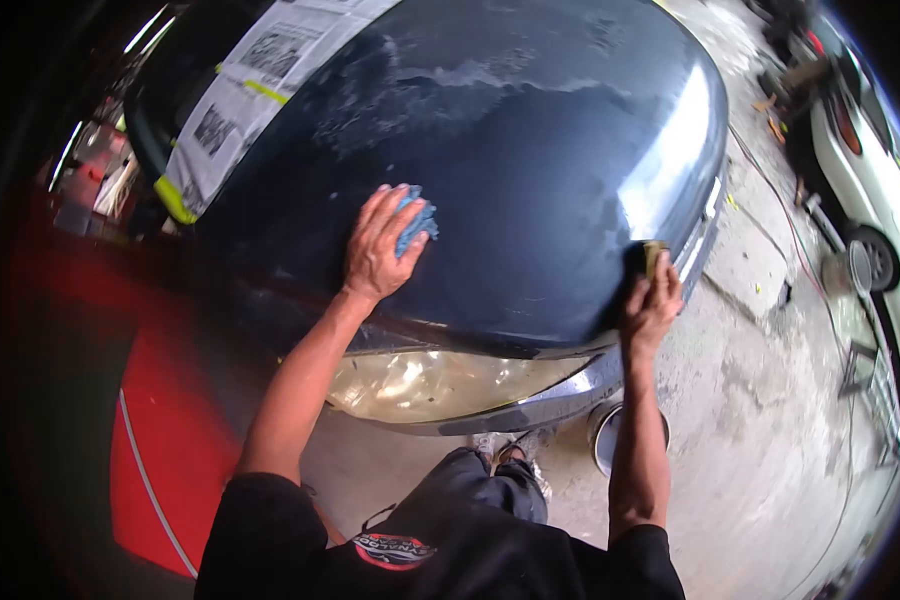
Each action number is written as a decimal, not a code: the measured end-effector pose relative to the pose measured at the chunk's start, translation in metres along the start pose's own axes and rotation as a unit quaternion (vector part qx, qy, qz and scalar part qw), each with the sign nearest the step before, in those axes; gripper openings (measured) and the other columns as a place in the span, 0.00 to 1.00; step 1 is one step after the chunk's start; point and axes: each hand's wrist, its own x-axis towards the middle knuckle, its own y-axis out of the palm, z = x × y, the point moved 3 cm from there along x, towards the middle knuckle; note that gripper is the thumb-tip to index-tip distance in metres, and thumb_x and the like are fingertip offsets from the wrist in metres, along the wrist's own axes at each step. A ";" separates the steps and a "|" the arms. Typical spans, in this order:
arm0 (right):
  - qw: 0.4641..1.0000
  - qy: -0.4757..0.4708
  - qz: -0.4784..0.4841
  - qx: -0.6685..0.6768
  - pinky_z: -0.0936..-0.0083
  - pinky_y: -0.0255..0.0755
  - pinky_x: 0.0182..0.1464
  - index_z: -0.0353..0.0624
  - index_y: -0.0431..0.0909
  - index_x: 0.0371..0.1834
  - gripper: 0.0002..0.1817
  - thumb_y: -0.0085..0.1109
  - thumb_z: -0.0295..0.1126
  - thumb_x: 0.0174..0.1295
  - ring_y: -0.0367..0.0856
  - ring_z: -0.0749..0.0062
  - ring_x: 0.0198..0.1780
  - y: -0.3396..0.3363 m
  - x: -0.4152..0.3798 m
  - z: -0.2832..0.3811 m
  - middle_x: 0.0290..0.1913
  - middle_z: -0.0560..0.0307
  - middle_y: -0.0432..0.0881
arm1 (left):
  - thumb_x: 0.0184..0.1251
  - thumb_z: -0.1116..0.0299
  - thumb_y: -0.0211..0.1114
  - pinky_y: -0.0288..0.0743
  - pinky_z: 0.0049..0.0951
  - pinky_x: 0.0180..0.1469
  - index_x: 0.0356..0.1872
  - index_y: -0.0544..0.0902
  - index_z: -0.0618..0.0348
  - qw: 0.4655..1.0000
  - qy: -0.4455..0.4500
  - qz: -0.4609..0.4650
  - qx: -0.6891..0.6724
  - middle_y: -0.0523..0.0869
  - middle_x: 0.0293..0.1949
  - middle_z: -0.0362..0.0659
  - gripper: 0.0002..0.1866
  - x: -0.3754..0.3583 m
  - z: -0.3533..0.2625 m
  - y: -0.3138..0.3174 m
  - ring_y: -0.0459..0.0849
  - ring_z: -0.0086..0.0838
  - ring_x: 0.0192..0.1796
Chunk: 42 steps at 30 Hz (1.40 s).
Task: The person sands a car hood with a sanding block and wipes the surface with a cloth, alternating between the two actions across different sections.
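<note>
A dark car hood [510, 200] fills the middle of the head view, its surface partly wet and partly hazy. My left hand [378, 245] rests on it, closed around a crumpled blue cloth [416, 222]. Near the hood's right edge, my right hand [654, 305] grips a small yellowish-brown block [653, 258] pressed to the surface; dark shadow hides part of the fingers. Below the hood's front edge sits a yellowed headlight [440, 383].
Newspaper [235, 110] held with yellow tape covers the hood's left side. A red panel [160, 440] stands at left. A bucket [604, 440] is beside my feet. At right are a white car [870, 170], another bucket [848, 268] and a cable across the concrete floor [750, 420].
</note>
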 end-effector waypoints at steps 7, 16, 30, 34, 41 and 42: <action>0.997 -0.067 0.013 -0.026 0.50 0.65 0.67 0.47 0.68 0.84 0.31 0.58 0.39 0.80 0.78 0.44 0.68 0.007 -0.034 0.031 0.68 0.35 0.78 | 0.72 0.56 0.71 0.63 0.50 0.82 0.69 0.83 0.54 0.997 -0.074 -0.021 0.026 0.77 0.76 0.54 0.28 -0.002 -0.003 0.009 0.69 0.56 0.80; 0.982 -0.154 0.111 0.019 0.50 0.67 0.69 0.43 0.73 0.78 0.30 0.66 0.31 0.73 0.78 0.42 0.69 -0.026 -0.071 0.059 0.68 0.37 0.80 | 0.73 0.48 0.70 0.53 0.58 0.85 0.70 0.85 0.50 0.995 0.055 0.057 -0.058 0.72 0.81 0.49 0.29 -0.041 -0.157 0.066 0.60 0.52 0.86; 0.948 -0.264 0.170 -0.056 0.50 0.66 0.72 0.47 0.72 0.81 0.33 0.66 0.28 0.72 0.77 0.43 0.69 -0.008 -0.039 0.093 0.74 0.37 0.77 | 0.79 0.45 0.63 0.64 0.48 0.82 0.67 0.86 0.53 0.967 -0.204 -0.086 0.125 0.80 0.73 0.52 0.28 0.005 0.190 -0.004 0.74 0.55 0.76; 0.965 -0.226 0.108 -0.082 0.49 0.65 0.70 0.44 0.70 0.82 0.30 0.60 0.33 0.77 0.77 0.45 0.71 0.011 0.007 0.067 0.71 0.39 0.79 | 0.82 0.42 0.57 0.57 0.46 0.85 0.72 0.83 0.52 0.956 -0.235 -0.062 0.167 0.79 0.75 0.53 0.31 0.045 0.261 0.010 0.73 0.48 0.78; 0.973 -0.199 0.097 -0.063 0.46 0.63 0.71 0.47 0.70 0.83 0.31 0.60 0.33 0.77 0.75 0.46 0.73 0.014 0.008 0.063 0.71 0.41 0.78 | 0.76 0.47 0.68 0.67 0.50 0.80 0.66 0.87 0.55 0.993 -0.084 -0.054 0.063 0.83 0.70 0.54 0.27 0.071 0.060 0.039 0.75 0.57 0.75; 0.973 -0.198 0.107 -0.047 0.46 0.62 0.72 0.47 0.69 0.83 0.32 0.61 0.33 0.76 0.75 0.47 0.74 0.015 0.008 0.059 0.71 0.42 0.79 | 0.76 0.47 0.67 0.66 0.52 0.80 0.66 0.86 0.55 0.995 -0.062 -0.071 0.041 0.82 0.72 0.55 0.28 0.062 0.019 0.052 0.74 0.58 0.76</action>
